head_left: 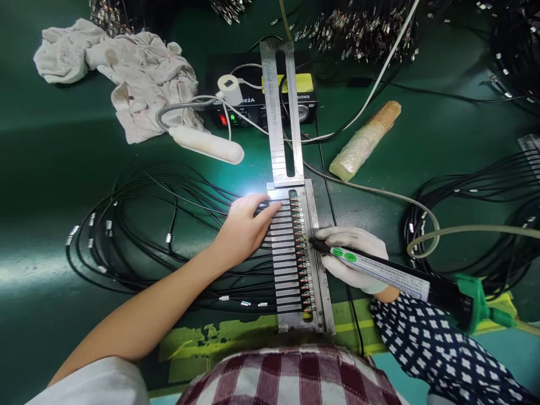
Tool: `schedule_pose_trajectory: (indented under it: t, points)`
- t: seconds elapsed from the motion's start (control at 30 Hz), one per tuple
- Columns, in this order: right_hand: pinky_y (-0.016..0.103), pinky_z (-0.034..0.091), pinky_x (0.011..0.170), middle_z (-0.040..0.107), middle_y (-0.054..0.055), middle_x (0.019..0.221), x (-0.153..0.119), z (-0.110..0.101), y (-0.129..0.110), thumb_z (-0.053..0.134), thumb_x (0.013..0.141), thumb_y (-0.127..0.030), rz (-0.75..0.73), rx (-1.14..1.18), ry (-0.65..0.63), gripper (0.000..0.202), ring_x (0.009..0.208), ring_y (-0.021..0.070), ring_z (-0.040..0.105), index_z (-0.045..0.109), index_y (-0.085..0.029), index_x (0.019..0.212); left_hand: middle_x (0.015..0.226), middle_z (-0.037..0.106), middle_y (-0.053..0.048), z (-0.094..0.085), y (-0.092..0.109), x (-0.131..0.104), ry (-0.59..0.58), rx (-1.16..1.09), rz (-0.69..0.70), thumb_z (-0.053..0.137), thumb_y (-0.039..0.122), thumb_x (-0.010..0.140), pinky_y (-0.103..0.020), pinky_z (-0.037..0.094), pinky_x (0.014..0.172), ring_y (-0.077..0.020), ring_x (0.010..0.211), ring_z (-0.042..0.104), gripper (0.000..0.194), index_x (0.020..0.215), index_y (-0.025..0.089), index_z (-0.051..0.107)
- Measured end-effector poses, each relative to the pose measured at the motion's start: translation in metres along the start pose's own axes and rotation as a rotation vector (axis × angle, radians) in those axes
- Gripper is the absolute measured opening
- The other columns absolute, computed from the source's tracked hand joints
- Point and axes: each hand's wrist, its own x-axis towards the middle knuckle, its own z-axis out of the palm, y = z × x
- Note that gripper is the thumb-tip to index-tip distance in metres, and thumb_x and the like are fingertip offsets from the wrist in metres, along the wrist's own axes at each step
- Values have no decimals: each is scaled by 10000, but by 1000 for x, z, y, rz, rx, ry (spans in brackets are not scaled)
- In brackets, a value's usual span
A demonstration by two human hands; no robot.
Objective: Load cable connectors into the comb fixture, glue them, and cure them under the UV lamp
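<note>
A slotted metal fixture (pixel 283 227) lies in front of me, with black cables in its slots and their stripped, metal-tipped ends in a column along its right part. My bare left hand (pixel 244 225) rests at the fixture's upper left, thumb and forefinger pressed on a cable near the top slots. In a white glove, my right hand (pixel 358 256) is wrapped round a black pen-like tool (pixel 379 270) with a white label and green stickers. The tool's dark tip is at the fixture's right edge, beside the cable ends.
Looped black cables (pixel 113 236) spread left; another coil (pixel 422 214) lies right. Behind the fixture stand a black control box (pixel 248 109), a white lamp (pixel 206 143) and a hinged metal frame (pixel 274 112). A wrapped block (pixel 365 140) and crumpled cloths (pixel 147 73) lie farther back.
</note>
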Motion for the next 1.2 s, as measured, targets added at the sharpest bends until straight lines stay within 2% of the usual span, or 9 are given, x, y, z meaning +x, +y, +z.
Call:
schedule_pose_trajectory:
  t: [0.4, 1.2]
  points:
    - [264, 576, 830, 721, 59, 986, 1, 1, 2, 761, 779, -217, 6, -15, 7, 205, 900, 149, 709, 616, -160, 912, 1242, 536, -160, -1, 0, 0, -9, -2, -3, 488, 174, 965, -422, 452, 906, -264, 1104, 530, 317, 1245, 103, 620]
    - [277, 581, 840, 718, 74, 1007, 3, 1, 0, 772, 764, -187, 3, 15, 20, 235, 924, 162, 707, 619, -158, 939, 1243, 540, -165, 0, 1, 1, -1, 1, -1, 492, 170, 964, -426, 460, 899, -269, 1100, 539, 319, 1249, 103, 620]
